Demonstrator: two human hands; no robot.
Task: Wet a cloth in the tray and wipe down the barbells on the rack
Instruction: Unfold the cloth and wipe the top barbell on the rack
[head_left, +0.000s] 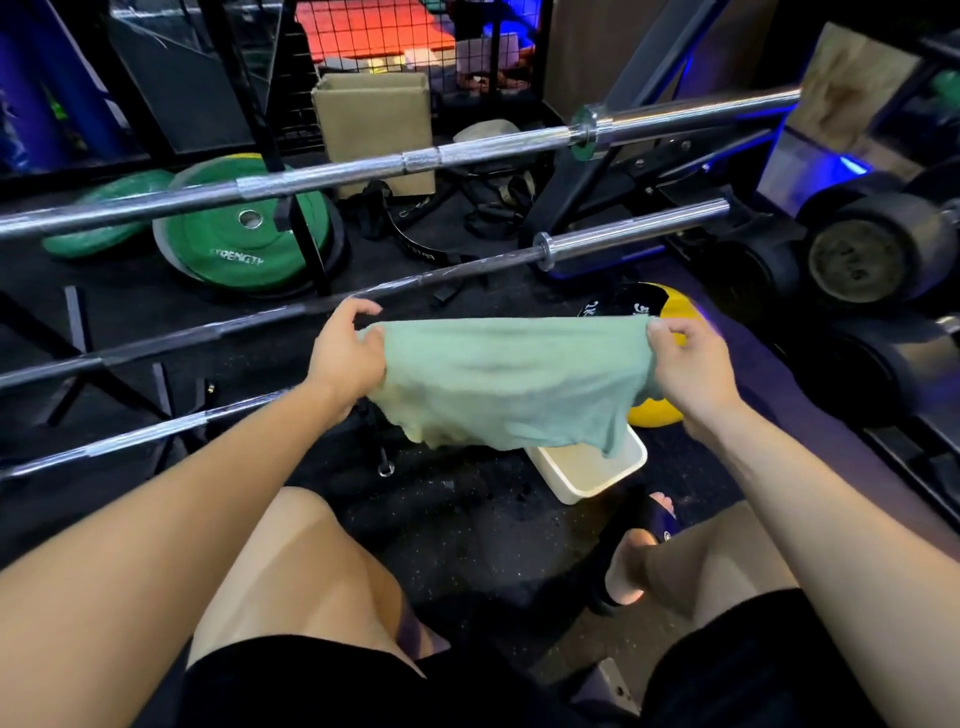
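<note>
Gym floor with racked barbells (363, 171), both hands pinching green cloth (511, 379) stretched between them, above white tray (597, 478)

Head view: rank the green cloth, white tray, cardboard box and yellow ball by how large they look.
1. Green cloth, though it is nearest the camera.
2. Cardboard box.
3. White tray and yellow ball: both partly hidden by the cloth, so unranked.

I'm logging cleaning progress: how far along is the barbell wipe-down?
Early. Both hands, left hand and right hand, hold the green cloth stretched above the white tray; whether it is wet is unclear. The cloth touches no barbell, so wiping the racked bars looks left to do.
</note>
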